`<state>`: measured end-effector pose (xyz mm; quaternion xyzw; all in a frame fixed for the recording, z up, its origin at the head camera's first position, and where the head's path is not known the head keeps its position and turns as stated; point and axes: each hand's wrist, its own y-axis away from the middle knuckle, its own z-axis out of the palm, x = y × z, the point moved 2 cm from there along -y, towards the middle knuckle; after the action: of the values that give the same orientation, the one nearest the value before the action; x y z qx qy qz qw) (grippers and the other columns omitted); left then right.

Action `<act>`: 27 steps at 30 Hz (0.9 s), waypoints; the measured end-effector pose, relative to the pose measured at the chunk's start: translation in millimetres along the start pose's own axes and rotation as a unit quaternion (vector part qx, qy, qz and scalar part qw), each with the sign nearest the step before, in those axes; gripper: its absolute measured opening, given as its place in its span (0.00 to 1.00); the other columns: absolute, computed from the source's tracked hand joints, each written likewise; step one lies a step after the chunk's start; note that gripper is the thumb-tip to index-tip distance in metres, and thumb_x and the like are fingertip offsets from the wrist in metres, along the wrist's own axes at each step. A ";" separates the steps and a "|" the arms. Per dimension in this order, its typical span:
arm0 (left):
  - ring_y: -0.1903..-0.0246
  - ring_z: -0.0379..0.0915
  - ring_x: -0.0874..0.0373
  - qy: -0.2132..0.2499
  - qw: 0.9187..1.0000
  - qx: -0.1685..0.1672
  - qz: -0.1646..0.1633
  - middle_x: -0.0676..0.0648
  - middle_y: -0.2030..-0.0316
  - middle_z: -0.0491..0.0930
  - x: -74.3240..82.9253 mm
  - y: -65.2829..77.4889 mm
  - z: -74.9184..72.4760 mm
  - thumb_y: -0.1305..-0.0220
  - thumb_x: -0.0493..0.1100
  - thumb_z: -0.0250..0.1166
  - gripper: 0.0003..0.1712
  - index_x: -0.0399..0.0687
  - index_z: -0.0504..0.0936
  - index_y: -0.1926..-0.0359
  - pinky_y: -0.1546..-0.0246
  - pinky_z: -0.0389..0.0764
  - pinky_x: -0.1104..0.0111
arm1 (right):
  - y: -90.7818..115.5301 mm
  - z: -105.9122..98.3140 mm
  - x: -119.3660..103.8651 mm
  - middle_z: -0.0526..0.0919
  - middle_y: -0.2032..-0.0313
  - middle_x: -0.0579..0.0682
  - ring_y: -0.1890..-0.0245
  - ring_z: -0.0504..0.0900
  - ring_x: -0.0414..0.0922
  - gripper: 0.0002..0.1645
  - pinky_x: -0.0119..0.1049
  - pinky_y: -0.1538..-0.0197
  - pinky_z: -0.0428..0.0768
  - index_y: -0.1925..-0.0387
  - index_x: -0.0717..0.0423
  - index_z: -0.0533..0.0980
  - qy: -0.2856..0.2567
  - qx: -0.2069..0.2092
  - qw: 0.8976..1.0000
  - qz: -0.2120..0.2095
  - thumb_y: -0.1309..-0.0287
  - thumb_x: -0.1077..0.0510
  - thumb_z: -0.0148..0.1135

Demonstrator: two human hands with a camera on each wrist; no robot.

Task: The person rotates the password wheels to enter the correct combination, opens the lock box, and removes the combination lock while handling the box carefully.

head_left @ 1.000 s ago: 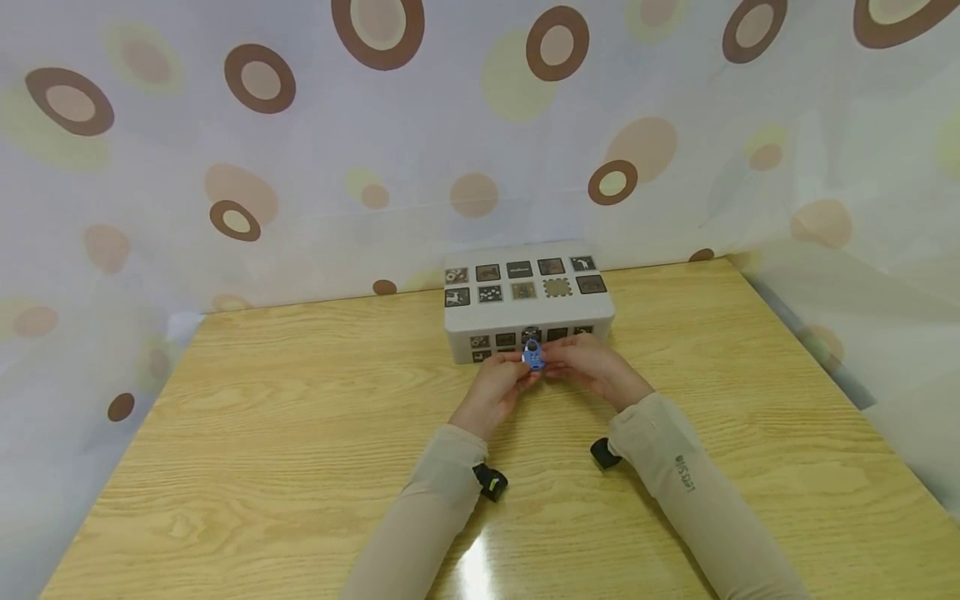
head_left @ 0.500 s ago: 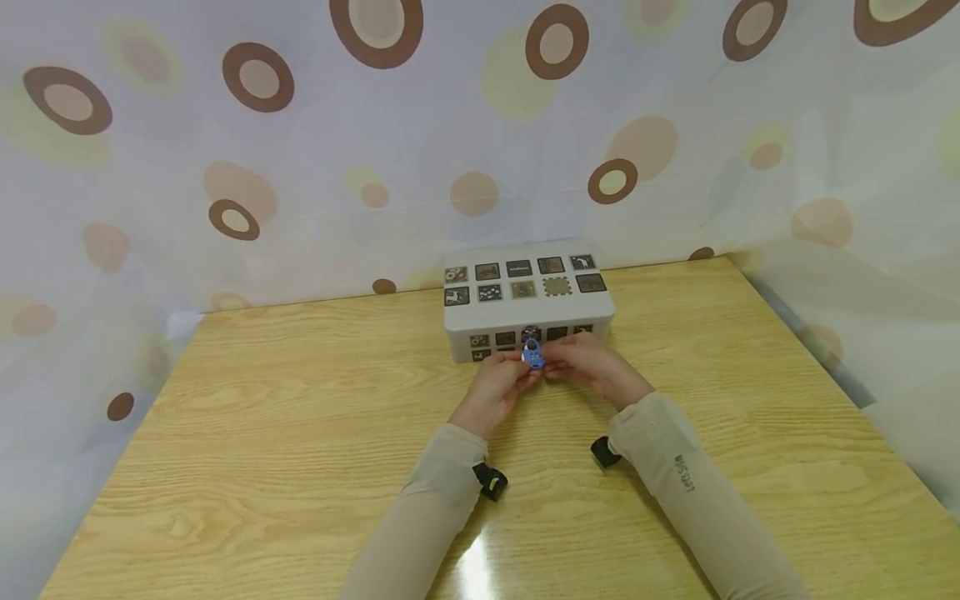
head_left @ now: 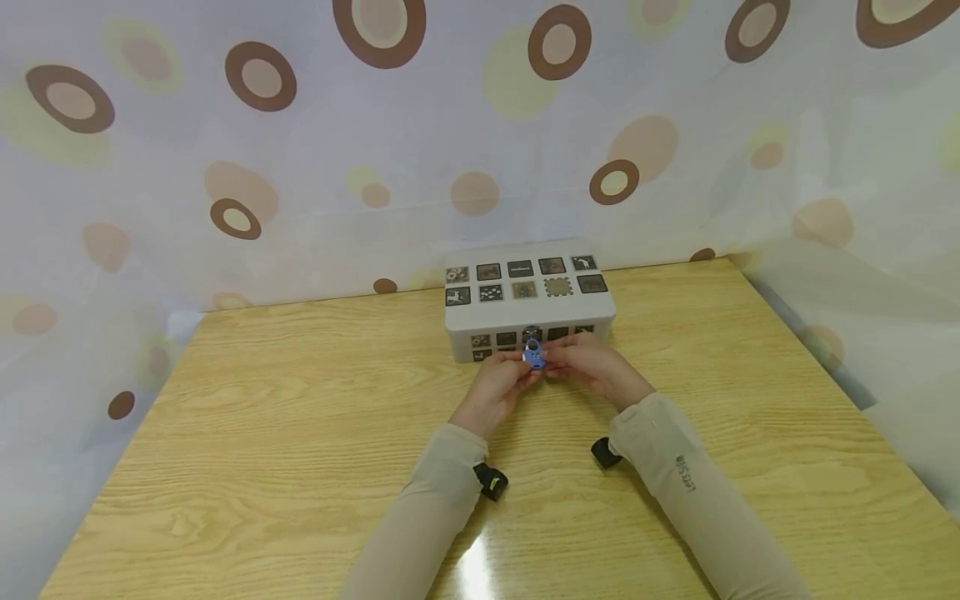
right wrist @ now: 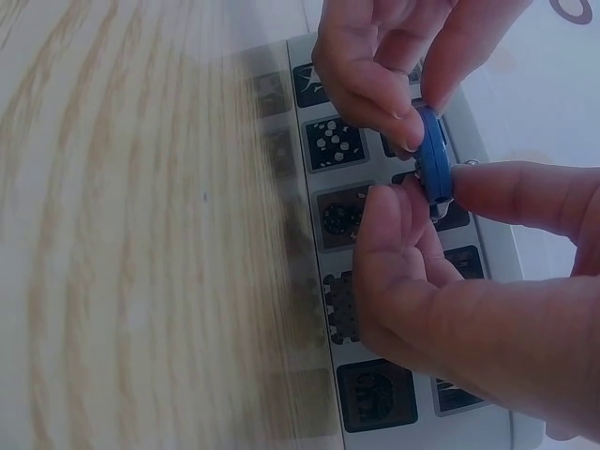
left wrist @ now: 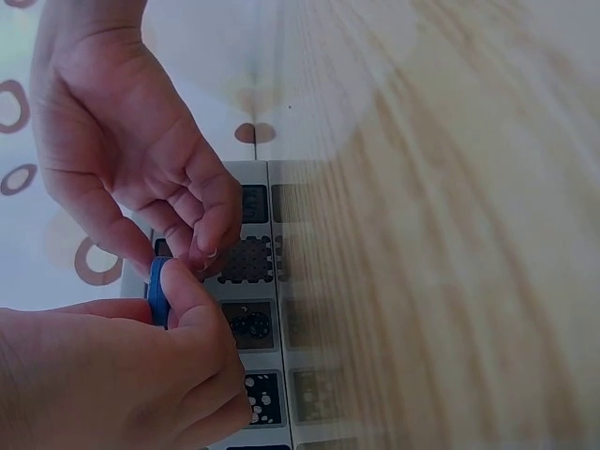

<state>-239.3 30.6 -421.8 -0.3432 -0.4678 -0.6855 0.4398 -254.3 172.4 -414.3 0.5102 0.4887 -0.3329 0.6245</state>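
Note:
A small blue padlock with a looped shackle is held at the front of a white box, just below its metal clasp. My left hand pinches the padlock from the left, thumb against its body. From the other side my right hand pinches it between thumb and fingers. In the right wrist view the padlock appears edge-on between both hands' fingertips. Only its thin blue edge shows in the left wrist view. Whether the shackle passes through the clasp is too small to tell.
The box, covered in dark picture squares, stands shut on a wooden table, near its back edge. A white curtain with brown and yellow circles hangs behind and beside the table. Black wrist straps hang below the sleeves.

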 end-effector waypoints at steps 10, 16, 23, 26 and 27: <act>0.69 0.70 0.59 0.003 1.000 0.001 -0.010 0.41 0.62 0.71 0.2 0.8 -0.1 0.35 0.21 0.48 0.13 0.19 0.70 0.50 0.63 0.76 0.75 | -0.6 0.2 1.6 0.78 0.60 0.56 0.67 0.78 0.37 0.26 0.29 0.57 0.80 0.41 0.84 0.61 0.012 0.007 1.000 0.004 0.36 0.69 0.51; 0.69 0.70 0.59 0.006 1.000 0.001 -0.009 0.41 0.63 0.71 -0.6 -0.7 -0.3 0.35 0.21 0.47 0.14 0.19 0.69 0.50 0.65 0.75 0.76 | -3.2 -0.3 2.8 0.80 0.66 0.51 0.68 0.79 0.37 0.24 0.30 0.56 0.81 0.44 0.83 0.64 -0.010 0.010 1.000 0.011 0.35 0.67 0.51; 0.69 0.70 0.58 0.007 1.000 0.002 -0.011 0.40 0.62 0.72 -1.3 -0.6 -0.5 0.36 0.20 0.47 0.13 0.20 0.69 0.51 0.66 0.75 0.76 | -2.9 -1.5 2.6 0.80 0.73 0.47 0.71 0.79 0.39 0.15 0.30 0.60 0.81 0.54 0.76 0.72 -0.034 0.017 0.999 0.030 0.34 0.64 0.51; 0.70 0.70 0.59 0.006 1.000 0.001 -0.008 0.41 0.64 0.72 -0.4 0.0 0.1 0.36 0.20 0.47 0.13 0.20 0.70 0.52 0.67 0.75 0.77 | -2.3 -1.5 2.4 0.79 0.72 0.48 0.71 0.79 0.39 0.18 0.29 0.61 0.81 0.50 0.78 0.70 -0.037 0.005 0.999 0.027 0.34 0.65 0.51; 0.70 0.70 0.59 0.006 1.000 0.001 -0.007 0.41 0.64 0.72 -0.1 0.2 0.2 0.36 0.20 0.47 0.12 0.19 0.70 0.52 0.67 0.75 0.77 | -2.5 -1.3 2.7 0.79 0.72 0.48 0.71 0.79 0.39 0.19 0.29 0.61 0.81 0.49 0.80 0.69 -0.037 0.003 0.999 0.027 0.34 0.65 0.51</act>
<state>-239.1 30.8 -421.8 -0.3355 -0.4685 -0.6901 0.4378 -256.1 173.3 -417.6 0.5123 0.4503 -0.3364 0.6493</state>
